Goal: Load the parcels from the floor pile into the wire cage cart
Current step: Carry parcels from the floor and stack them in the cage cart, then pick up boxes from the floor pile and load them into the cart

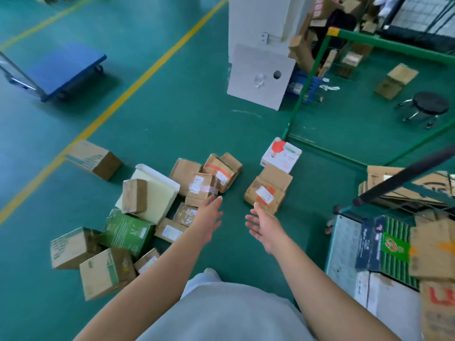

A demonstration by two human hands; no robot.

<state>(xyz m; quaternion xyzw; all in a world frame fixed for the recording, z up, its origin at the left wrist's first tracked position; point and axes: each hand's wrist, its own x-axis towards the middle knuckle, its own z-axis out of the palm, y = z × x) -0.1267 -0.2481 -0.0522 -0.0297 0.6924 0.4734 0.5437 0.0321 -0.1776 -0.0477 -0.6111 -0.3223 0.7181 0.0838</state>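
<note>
Parcels point(157, 207) lie in a loose heap on the green floor point(172, 114) ahead and to the left, mostly brown cartons with shipping labels, plus a green printed box point(126, 231) and a pale flat package point(154, 193) tipped against one another as if dumped rather than stacked. A labelled brown carton point(268, 189) sits a little apart to the right, just in front of a white box with a red print point(280, 155). Both arms reach forward over bare floor: the left hand point(209, 215) is spread with straight fingers near the small taped carton point(200, 189), the right hand point(264, 226) likewise spread with its palm turned inward, so neither grip holds anything. Facing palms suggest a two-handed pick-up is being lined up. On the right stands the wire cage cart point(344, 238), close by, already carrying several boxes, which keeps each carry short.
</note>
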